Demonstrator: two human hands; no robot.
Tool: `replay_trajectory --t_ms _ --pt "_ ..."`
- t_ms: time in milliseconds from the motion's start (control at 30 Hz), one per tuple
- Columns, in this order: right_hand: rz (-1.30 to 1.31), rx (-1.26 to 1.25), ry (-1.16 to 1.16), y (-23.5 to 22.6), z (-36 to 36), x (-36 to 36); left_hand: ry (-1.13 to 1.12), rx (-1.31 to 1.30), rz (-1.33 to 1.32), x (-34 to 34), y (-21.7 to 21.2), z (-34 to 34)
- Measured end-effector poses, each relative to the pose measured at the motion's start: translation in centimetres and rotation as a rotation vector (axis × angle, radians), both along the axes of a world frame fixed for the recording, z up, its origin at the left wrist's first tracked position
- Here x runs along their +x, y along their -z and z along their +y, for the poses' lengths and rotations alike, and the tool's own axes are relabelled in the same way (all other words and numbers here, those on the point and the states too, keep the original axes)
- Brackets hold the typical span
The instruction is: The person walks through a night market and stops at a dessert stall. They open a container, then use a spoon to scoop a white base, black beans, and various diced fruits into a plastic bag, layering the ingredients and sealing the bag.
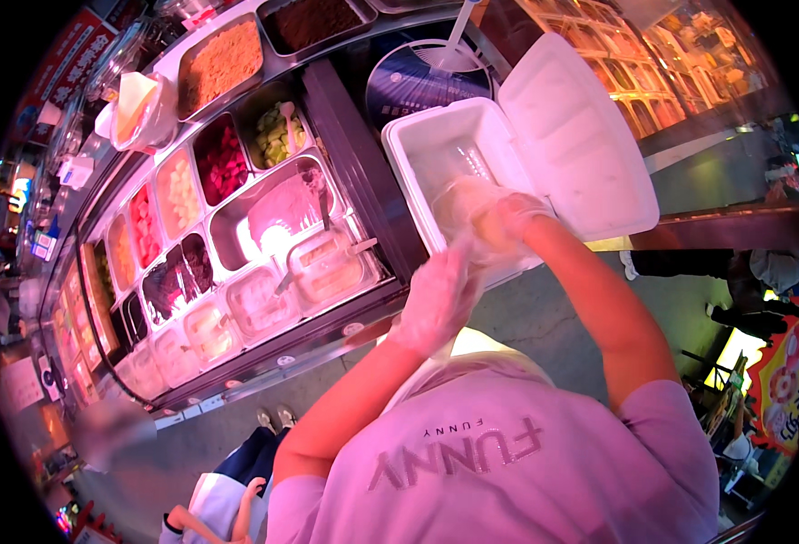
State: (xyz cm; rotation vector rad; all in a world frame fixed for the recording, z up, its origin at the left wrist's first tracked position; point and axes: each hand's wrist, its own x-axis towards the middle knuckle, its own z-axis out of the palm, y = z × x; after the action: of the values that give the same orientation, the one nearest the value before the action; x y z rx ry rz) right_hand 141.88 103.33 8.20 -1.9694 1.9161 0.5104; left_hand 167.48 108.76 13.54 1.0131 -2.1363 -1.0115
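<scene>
The white foam clamshell box [445, 150] sits open on the counter edge beside the topping trays [236, 236]; it looks light, stiff and easily cracked, best steadied by its rim. The gloved right hand [499, 218], closed on a thin, soft, slippery clear plastic bag [463, 204], is over the box's near corner. The gloved left hand [436, 299], just below, pinches that bag's lower edge.
</scene>
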Motion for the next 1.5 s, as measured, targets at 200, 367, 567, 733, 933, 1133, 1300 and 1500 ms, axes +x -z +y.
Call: replay_trajectory --t_ms 200,367,567,733,933,1133,1300,1500 --pt "-0.137 -0.129 0.113 1.0 1.3 -0.7 -0.317 0.001 -0.273 -8.7 2.9 -8.2" --pt "-0.22 -0.218 0.02 4.1 2.5 -2.2 0.235 0.159 -0.86 -10.8 3.0 -12.1" --pt "-0.438 -0.4 -0.103 4.8 2.6 -1.2 -0.283 1.007 0.296 -12.2 9.7 -10.9" --pt "-1.02 -0.618 0.129 5.3 2.2 0.7 -0.294 1.11 0.515 -12.9 5.8 -7.1" --pt "-0.718 -0.515 -0.002 4.7 2.4 -1.9 -0.539 1.257 0.312 -10.0 -4.7 -4.3" --pt "-0.557 -0.39 -0.167 3.8 1.1 -1.6 -0.072 0.523 0.083 -8.5 -1.1 -3.8" --pt "-0.482 -0.323 -0.209 2.9 0.7 -1.3 0.076 0.313 -0.22 -7.0 -2.1 -5.9" --pt "-0.576 -0.268 -0.166 0.6 0.7 -1.9 -0.162 0.244 -0.477 -7.9 2.3 -9.0"
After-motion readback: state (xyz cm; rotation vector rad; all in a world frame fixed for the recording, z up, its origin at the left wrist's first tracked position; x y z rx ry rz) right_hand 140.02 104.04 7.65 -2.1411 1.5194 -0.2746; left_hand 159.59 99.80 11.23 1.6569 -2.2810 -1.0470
